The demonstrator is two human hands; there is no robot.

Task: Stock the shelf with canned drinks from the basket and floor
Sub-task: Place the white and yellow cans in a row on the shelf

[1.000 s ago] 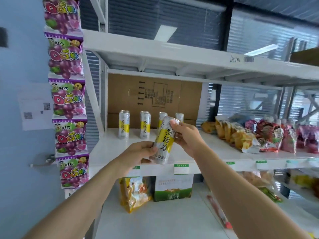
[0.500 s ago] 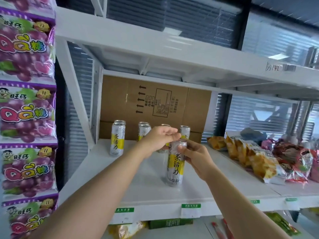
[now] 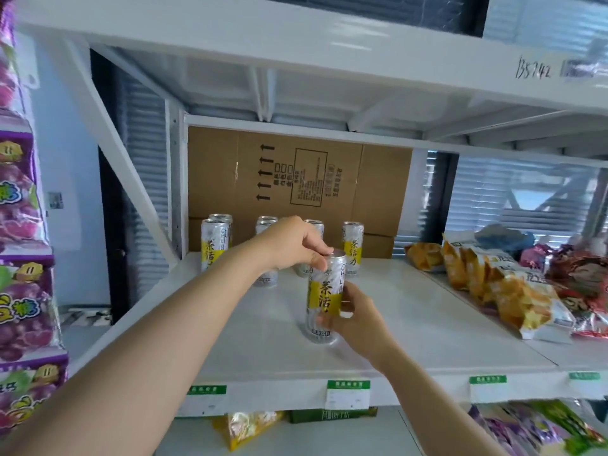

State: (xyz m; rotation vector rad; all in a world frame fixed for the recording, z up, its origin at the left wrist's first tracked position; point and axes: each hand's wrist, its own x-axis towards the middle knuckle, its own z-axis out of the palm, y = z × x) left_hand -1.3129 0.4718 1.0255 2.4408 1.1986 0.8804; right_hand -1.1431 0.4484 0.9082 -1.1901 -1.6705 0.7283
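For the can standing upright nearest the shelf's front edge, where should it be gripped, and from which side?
Grip the front can around its straight cylindrical wall at mid-height, coming from the open front of the shelf. It stands upright, with more cans behind it and snack bags to its right. The right hand already wraps the lower body; the left hand pinches the top rim.

Seven silver-and-yellow drink cans [image 3: 324, 297] stand on the white shelf [image 3: 427, 324]: six ahead of the cardboard box [image 3: 296, 179], one nearer. Two hands [image 3: 292, 245] show.
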